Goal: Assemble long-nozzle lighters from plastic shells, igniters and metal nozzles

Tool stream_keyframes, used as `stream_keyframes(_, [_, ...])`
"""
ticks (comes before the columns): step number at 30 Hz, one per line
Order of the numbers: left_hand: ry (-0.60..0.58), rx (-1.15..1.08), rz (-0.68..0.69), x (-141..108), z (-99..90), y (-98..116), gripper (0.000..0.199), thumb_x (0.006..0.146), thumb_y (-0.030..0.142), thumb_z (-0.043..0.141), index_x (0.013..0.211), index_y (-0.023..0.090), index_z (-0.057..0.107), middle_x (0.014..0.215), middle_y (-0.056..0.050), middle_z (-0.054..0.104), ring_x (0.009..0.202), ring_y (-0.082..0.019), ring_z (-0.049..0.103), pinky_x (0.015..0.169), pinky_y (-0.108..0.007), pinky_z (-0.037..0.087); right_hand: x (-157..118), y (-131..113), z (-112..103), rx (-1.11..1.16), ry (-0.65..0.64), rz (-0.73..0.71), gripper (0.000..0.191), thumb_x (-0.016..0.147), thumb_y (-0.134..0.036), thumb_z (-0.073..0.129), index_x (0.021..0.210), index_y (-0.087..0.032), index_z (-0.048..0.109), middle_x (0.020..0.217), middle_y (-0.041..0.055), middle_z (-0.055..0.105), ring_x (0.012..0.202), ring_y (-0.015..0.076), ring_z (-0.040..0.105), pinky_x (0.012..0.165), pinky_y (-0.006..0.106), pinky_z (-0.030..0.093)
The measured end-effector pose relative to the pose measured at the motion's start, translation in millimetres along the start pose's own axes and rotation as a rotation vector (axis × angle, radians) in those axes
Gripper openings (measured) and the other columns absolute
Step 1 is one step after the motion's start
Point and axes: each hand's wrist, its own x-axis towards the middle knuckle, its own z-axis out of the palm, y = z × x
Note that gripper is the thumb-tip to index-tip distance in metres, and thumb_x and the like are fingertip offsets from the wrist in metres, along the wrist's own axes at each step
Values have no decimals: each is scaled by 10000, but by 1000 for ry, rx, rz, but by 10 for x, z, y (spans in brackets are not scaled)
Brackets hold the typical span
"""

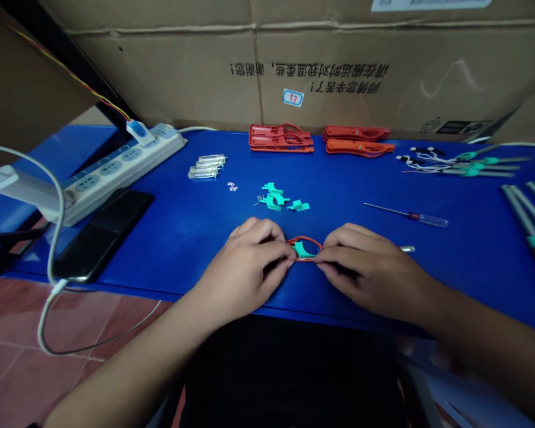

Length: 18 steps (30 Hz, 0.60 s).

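Observation:
Close to the table's front edge, an orange plastic handle shell (309, 239) lies between my two hands. A teal plastic piece (301, 249) sits inside its loop. My left hand (252, 260) pinches the shell's left end between thumb and fingers. At the other end, my right hand (366, 260) grips the shell with its fingertips, which hide much of that part. A metal rod tip (408, 248) shows beyond my right hand; its other end is hidden. Just behind the hands lie several loose teal pieces (274, 197) with tiny metal pins or screws beside them.
Red shells (280, 138) and orange shells (359, 147) lie along the cardboard box (182, 71). Clear tubes (206, 166) and small white bits (232, 186) are left. A screwdriver (410, 215) and wired metal rods (477, 163) lie right. Far left: power strip (116, 169), phone (102, 235).

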Motion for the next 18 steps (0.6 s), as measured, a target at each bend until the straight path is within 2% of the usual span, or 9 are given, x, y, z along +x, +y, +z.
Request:
stream_keyframes(6, [15, 187, 119, -50, -37, -17, 194, 979, 289, 569, 1023, 251, 754, 1006, -57, 625, 960, -207, 541, 813, -368, 433, -31, -62, -13, -118, -5, 23, 171, 953, -176, 543, 1010, -178, 703, 977, 64, 667, 879, 192, 578, 775, 350, 493])
stream_keyframes(11, [-59, 248, 177, -15, -110, -37, 232, 997, 332, 539, 1028, 271, 760, 1044, -50, 655, 985, -213, 572, 816, -370, 433, -45, -57, 2, -172, 16, 36, 174, 965, -189, 534, 990, -175, 706, 977, 67, 655, 889, 197, 574, 792, 349, 496])
stream_keyframes(18, [-128, 307, 192, 60, -152, -45, 242, 996, 317, 536, 1126, 279, 737, 1050, -24, 702, 947, -204, 637, 818, -372, 476, 29, -29, -19, -171, -80, 64, 223, 984, -172, 471, 998, -173, 694, 967, 79, 642, 853, 206, 562, 750, 366, 496])
